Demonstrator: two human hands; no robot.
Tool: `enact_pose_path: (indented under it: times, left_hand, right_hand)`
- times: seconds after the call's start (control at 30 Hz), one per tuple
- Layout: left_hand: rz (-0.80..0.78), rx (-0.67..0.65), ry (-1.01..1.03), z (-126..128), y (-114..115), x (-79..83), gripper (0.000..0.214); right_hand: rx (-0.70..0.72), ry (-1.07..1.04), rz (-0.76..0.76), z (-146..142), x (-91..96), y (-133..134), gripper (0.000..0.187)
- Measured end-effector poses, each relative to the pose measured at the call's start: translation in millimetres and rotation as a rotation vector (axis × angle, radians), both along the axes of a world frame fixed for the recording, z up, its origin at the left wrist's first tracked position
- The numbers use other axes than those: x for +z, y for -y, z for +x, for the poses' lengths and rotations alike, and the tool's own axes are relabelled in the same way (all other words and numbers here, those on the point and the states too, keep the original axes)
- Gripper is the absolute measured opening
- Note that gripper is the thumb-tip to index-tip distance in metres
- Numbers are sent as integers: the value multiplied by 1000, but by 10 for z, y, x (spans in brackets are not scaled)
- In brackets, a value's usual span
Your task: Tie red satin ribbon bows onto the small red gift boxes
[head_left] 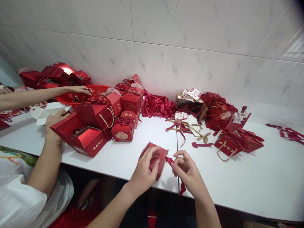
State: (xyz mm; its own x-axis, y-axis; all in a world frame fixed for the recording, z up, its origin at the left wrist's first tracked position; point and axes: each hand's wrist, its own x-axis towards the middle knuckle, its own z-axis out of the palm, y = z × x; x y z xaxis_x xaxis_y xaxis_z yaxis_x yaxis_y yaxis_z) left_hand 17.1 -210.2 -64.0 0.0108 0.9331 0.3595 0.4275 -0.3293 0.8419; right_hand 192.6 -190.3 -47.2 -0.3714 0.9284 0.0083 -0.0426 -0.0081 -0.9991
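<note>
Near the table's front edge, my left hand (146, 167) is closed around a small red gift box (163, 157), its fingers over the top and thumb at the side. Just to the right, my right hand (186, 171) pinches a dark red ribbon (169, 160) between thumb and fingers. One end of this ribbon meets the box's right end, and its tail hangs down below the hand. Whether the ribbon passes through the box cannot be made out. Behind the box lies a pile of loose red ribbons (158, 105) against the wall.
To my left a co-worker's hands (82, 90) reach over a red basin (101, 86) and a pale open box (51, 112). Several red boxes (95, 139) stand between us. Tied boxes (231, 141), cards (181, 115) and ribbon pieces (201, 145) lie at right.
</note>
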Motion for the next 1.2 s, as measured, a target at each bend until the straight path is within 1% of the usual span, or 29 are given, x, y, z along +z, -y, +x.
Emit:
enact_pose_path:
  times: [0.13, 0.37, 0.57, 0.67, 0.77, 0.9, 0.97, 1.07, 1.13, 1.17, 1.2]
  left_hand:
    - [-4, 12, -31, 1, -1, -8, 36]
    - [-5, -8, -88, 6, 4, 4, 36]
    - [12, -16, -111, 6, 6, -5, 38]
    - [24, 6, -144, 9, -4, -17, 38]
    - [53, 43, -198, 24, -18, 2, 37]
    - [153, 39, -263, 45, -45, 53, 28]
    - [219, 57, -292, 45, -66, 67, 25]
    - [338, 124, -307, 37, -96, 109, 24]
    - [417, 163, -296, 38, -104, 187, 24]
    - [449, 179, -287, 40, -103, 243, 24]
    - [474, 194, -276, 43, -99, 307, 24]
  right_hand:
    - [-1, 4, -9, 2, -16, 2, 22]
    - [-1, 17, -12, -20, -60, -23, 24]
    - [-9, 30, 8, -40, -31, -54, 26]
    - [1, 42, 21, -63, -13, -85, 26]
    - [22, 56, 35, -95, 5, -120, 25]
    - [48, 85, 57, -127, 12, -151, 22]
    - [50, 124, 89, -130, 11, -160, 22]
    - [-35, 212, 214, -133, 29, -175, 29]
    - [-98, 248, 330, -150, 68, -186, 36]
    - [-106, 235, 378, -166, 96, -191, 35]
    - [-93, 197, 407, -185, 127, -193, 30]
